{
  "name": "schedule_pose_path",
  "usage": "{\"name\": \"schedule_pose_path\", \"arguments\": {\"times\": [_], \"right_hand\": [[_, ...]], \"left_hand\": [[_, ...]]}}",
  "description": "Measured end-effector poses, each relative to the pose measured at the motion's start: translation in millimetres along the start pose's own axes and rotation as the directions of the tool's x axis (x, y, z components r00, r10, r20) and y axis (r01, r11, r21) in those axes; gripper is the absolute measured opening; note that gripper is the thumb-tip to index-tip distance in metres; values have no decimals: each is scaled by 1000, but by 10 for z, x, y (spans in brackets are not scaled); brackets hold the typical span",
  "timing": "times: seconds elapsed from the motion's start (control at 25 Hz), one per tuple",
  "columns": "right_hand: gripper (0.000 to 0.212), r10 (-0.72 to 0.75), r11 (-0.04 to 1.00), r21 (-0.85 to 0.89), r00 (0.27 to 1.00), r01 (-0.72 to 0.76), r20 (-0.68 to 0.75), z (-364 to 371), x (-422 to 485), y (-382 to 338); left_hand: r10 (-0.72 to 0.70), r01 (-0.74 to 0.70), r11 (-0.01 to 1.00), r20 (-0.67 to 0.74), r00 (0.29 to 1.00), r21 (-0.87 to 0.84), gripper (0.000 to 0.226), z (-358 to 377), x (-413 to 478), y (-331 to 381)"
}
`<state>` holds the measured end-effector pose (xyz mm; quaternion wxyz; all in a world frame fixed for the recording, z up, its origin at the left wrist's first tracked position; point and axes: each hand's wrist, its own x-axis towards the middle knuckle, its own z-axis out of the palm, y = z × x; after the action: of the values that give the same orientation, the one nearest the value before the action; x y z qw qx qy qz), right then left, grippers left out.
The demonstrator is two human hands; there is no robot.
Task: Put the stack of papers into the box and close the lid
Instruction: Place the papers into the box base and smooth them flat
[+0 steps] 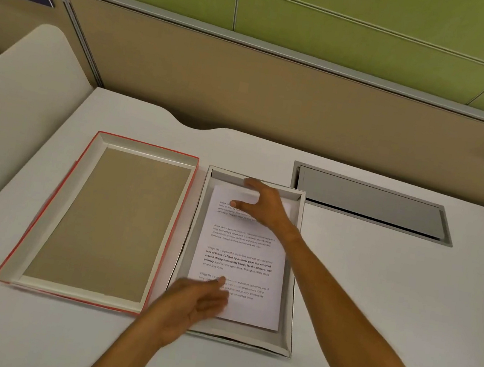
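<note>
A stack of printed white papers (244,256) lies flat inside the shallow grey box (286,315) in the middle of the desk. My right hand (264,205) rests over the stack's far end with fingers spread, holding nothing. At the near left corner of the stack, my left hand (195,305) lies on the paper, fingers apart. The lid (103,219), red-edged with a brown cardboard inside, lies upside down on the desk just left of the box.
A grey cable hatch (369,202) is set into the white desk (389,299) to the right of the box. A tan partition wall (248,90) runs along the back. A curved white divider (20,106) stands at the left.
</note>
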<state>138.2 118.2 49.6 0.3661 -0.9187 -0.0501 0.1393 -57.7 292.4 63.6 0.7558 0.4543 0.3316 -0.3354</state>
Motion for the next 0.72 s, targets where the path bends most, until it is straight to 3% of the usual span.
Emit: {"name": "schedule_pose_path", "arguments": {"times": [0.04,0.12,0.2,0.28,0.4,0.48,0.6,0.72], "right_hand": [[76,-6,997,75,999,9,-37,92,-58,-89],[71,-5,976,215,995,26,-95,330,-183,-299],[67,21,940,340,992,22,-122,610,-314,-534],[62,53,904,428,991,5,-124,892,-433,-737],[58,124,876,479,986,-58,-109,1228,-577,-947],[50,155,890,443,985,-105,-78,1394,-613,-1006],[40,183,945,277,983,-174,-7,1590,-620,-1046],[30,217,958,188,976,-218,30,1699,-617,-1070]], "left_hand": [[147,-145,988,-43,988,54,31,-82,-11,111],[424,-387,899,-185,886,206,26,-290,-8,402],[596,-492,796,-311,741,354,27,-553,6,728],[714,-493,688,-377,590,532,27,-879,41,962],[846,-306,490,-361,394,816,32,-1409,96,1133],[883,-143,394,-331,332,908,43,-1745,114,1180],[884,130,306,-332,330,943,58,-2191,126,1231],[842,269,321,-403,358,908,61,-2432,144,1298]]}}
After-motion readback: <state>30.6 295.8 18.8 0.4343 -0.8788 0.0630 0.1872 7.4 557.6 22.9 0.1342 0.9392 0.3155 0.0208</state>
